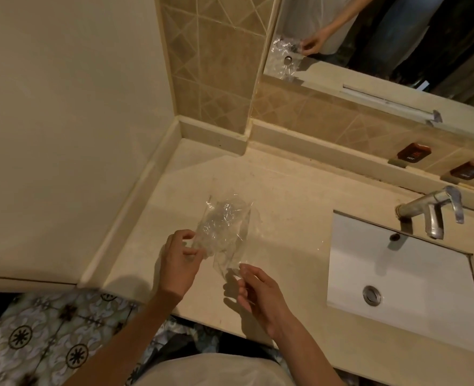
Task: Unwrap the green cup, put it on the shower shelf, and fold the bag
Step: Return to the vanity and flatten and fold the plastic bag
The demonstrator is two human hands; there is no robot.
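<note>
A clear, crumpled plastic bag (224,229) hangs just above the beige counter (286,190), held between both hands. My left hand (178,263) pinches the bag's left edge with curled fingers. My right hand (260,293) pinches the bag's lower corner between thumb and fingertips. No green cup and no shower shelf are in view. The bag looks empty.
A white sink (402,277) with a metal tap (430,210) sits to the right. A mirror (383,37) above the tiled backsplash reflects the hands and bag. Two brown hot/cold labels (414,154) are on the wall. A plain wall bounds the counter on the left; patterned floor tiles (49,335) lie below.
</note>
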